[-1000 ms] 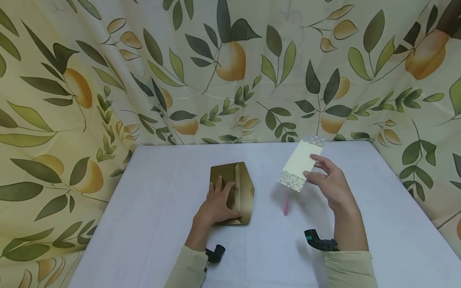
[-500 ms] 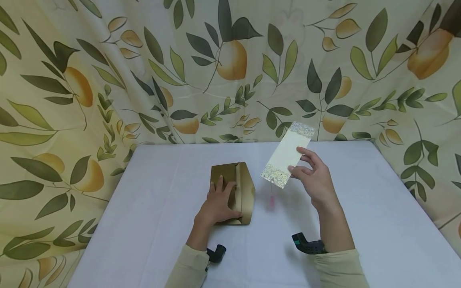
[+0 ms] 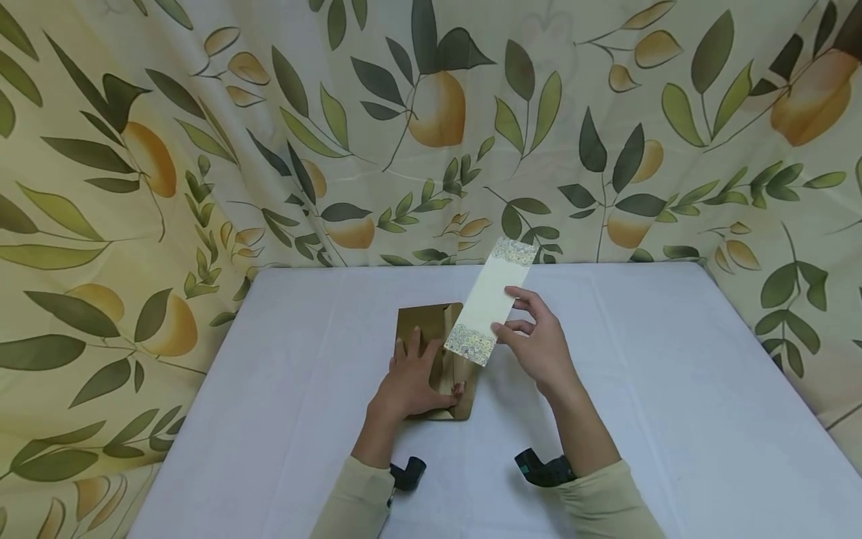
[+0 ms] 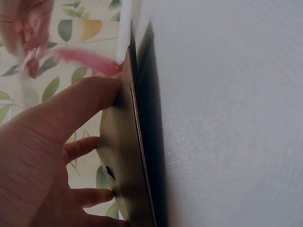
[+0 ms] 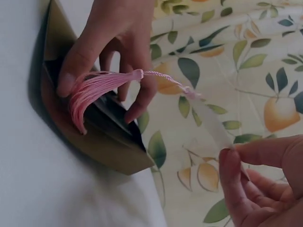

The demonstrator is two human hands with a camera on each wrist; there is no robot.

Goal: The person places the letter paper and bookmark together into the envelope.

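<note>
A gold paper envelope [image 3: 420,322] lies on the white table, its pointed flap unfolded to the right. My left hand [image 3: 407,388] rests on it with spread fingers, the thumb close to the mouth. In the right wrist view, the mouth of the envelope [image 5: 125,161] gapes a little. Between thumb and fingers, my right hand [image 3: 539,344] pinches a cream bookmark [image 3: 486,298] with silvery patterned ends. The bookmark is tilted and overlaps the envelope's right side in the head view. From its lower end a pink tassel [image 5: 102,92] hangs on a cord, by the left thumb.
White cloth covers the table [image 3: 296,359]. Behind it and to the left hangs a curtain [image 3: 269,135] printed with fruit and leaves. A black wrist camera [image 3: 407,474] sits at the left wrist, another black camera [image 3: 542,468] at the right.
My right hand has carried the bookmark leftward, from the table's right side to over the envelope's flap, and the tassel swings along. The left hand has stayed on the envelope.
</note>
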